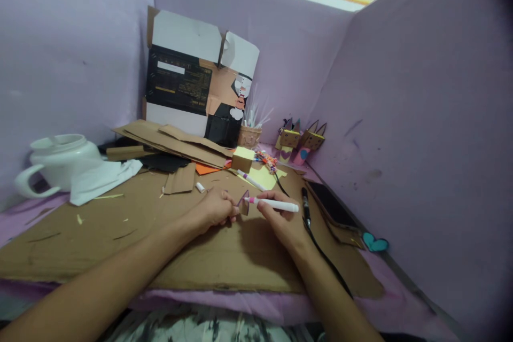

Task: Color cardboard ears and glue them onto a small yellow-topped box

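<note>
My left hand is closed on the edge of a small brown cardboard triangle with a dark purple outline. Between the fingers of my right hand lies a white marker with a pink end, its tip at the triangle's face. A loose white cap lies on the cardboard just beyond my left hand. Behind the hands is a second white marker, resting by a yellow paper sheet. A small yellow-topped cardboard box stands farther back.
A cardboard sheet covers the table. At left are a white teapot and a white cloth. Stacked cardboard lies behind. To the right are a black corded pen-like tool, a phone, a teal heart and cardboard cat figures.
</note>
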`<state>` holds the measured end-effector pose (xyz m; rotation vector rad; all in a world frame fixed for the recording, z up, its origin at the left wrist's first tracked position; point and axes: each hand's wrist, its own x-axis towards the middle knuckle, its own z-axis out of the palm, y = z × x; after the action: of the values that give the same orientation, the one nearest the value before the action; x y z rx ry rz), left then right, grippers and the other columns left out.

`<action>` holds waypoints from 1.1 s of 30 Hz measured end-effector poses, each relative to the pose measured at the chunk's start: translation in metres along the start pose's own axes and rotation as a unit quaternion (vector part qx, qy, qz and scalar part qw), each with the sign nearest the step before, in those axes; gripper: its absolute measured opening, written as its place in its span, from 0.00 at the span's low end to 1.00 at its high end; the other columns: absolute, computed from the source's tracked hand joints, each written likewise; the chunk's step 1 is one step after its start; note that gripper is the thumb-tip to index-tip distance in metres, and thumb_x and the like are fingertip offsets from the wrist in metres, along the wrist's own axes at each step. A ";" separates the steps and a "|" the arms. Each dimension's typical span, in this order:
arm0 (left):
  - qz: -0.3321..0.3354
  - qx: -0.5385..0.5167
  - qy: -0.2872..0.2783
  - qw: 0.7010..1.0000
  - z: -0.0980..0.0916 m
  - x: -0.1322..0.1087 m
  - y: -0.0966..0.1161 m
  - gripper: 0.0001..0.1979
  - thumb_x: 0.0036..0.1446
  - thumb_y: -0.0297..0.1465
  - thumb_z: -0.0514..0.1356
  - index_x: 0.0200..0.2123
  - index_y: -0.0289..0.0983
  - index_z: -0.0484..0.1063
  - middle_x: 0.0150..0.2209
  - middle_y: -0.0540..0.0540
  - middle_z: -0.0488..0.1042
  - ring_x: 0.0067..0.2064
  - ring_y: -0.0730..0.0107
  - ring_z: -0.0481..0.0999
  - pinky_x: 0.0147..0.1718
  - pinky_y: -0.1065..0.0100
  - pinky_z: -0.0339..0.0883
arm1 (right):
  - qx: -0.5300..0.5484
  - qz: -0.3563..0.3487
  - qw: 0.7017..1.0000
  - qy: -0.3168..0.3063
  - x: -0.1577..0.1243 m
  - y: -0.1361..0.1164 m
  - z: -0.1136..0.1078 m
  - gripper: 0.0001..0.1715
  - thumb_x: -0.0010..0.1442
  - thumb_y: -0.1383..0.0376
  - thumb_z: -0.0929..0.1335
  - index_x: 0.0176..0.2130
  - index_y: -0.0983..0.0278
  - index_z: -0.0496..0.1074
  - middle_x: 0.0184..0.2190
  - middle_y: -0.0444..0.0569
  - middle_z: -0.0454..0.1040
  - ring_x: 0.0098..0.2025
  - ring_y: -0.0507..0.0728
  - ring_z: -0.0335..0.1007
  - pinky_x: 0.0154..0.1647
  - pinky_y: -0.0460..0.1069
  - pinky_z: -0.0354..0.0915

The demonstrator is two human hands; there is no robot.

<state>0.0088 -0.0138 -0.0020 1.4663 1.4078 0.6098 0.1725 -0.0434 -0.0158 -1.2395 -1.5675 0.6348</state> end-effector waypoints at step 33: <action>-0.007 -0.023 0.016 1.000 0.001 0.004 -0.003 0.07 0.45 0.24 0.55 0.17 0.33 0.65 0.11 0.54 0.63 0.12 0.82 0.52 0.13 0.74 0.43 | -0.007 0.025 0.999 0.023 0.003 0.006 0.000 0.08 0.47 0.64 0.67 0.28 0.65 0.74 0.17 0.42 0.68 0.20 0.51 0.59 0.19 0.44 0.53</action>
<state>0.0087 -0.0106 -0.0060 1.4148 1.4201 0.6549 0.1753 -0.0389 -0.0199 -1.2978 -1.5092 0.6250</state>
